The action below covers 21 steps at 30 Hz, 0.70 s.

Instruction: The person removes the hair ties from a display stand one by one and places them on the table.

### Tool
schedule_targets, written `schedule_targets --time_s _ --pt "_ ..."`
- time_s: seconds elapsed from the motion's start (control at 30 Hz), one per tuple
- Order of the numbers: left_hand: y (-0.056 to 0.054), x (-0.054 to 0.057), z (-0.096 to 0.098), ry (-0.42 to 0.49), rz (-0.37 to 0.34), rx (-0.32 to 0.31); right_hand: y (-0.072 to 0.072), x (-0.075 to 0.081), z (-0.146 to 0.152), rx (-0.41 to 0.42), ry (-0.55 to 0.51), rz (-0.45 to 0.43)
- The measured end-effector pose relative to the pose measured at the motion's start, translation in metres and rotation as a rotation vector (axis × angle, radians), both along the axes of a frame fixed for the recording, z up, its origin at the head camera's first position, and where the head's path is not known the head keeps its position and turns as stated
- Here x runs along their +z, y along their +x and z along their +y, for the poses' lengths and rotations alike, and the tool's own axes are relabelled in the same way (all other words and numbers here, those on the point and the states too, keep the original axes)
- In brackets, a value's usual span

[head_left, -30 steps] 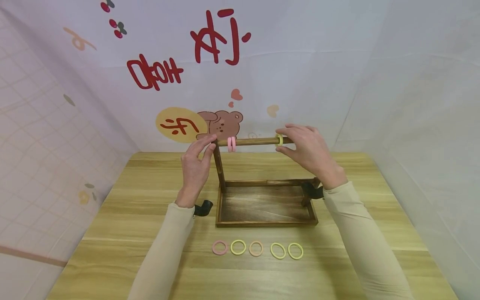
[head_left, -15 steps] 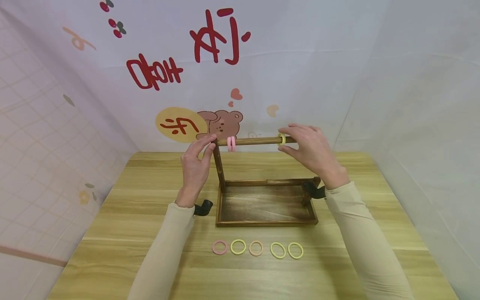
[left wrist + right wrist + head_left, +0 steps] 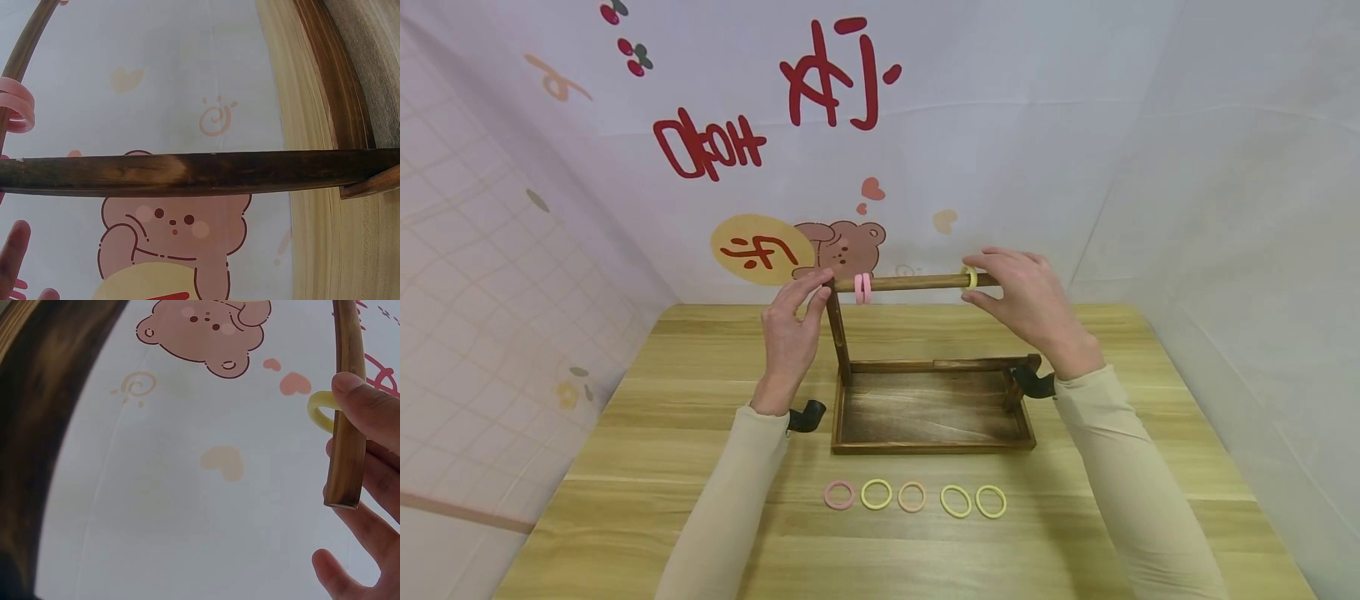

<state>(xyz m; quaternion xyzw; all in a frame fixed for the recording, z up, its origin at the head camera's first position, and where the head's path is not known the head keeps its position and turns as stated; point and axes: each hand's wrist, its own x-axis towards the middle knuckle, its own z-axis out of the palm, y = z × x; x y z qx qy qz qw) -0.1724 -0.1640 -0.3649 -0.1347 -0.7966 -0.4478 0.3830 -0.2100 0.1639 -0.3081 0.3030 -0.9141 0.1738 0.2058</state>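
Two pink rings [image 3: 859,288] circle the brown wooden bar [image 3: 917,282]; the right hand [image 3: 1028,296] pinches a yellow ring [image 3: 313,412] around it; whether the left hand [image 3: 792,329] grips its end, I can't tell.

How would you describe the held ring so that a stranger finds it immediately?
Find the stand on the table, then its top bar. Near the bar's free end, the right hand holds the ring; it is yellow, unlike the bar's two pink rings.

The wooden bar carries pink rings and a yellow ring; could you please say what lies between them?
Nothing: the head view shows bare wooden bar between the pink rings and the yellow ring.
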Motion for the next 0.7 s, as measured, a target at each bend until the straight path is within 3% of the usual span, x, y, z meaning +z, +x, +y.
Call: schedule_targets --time_s 0.7 --pt "-0.002 -0.002 0.0 0.003 0.009 -0.001 -0.002 -0.003 0.014 -0.038 -0.004 -0.016"
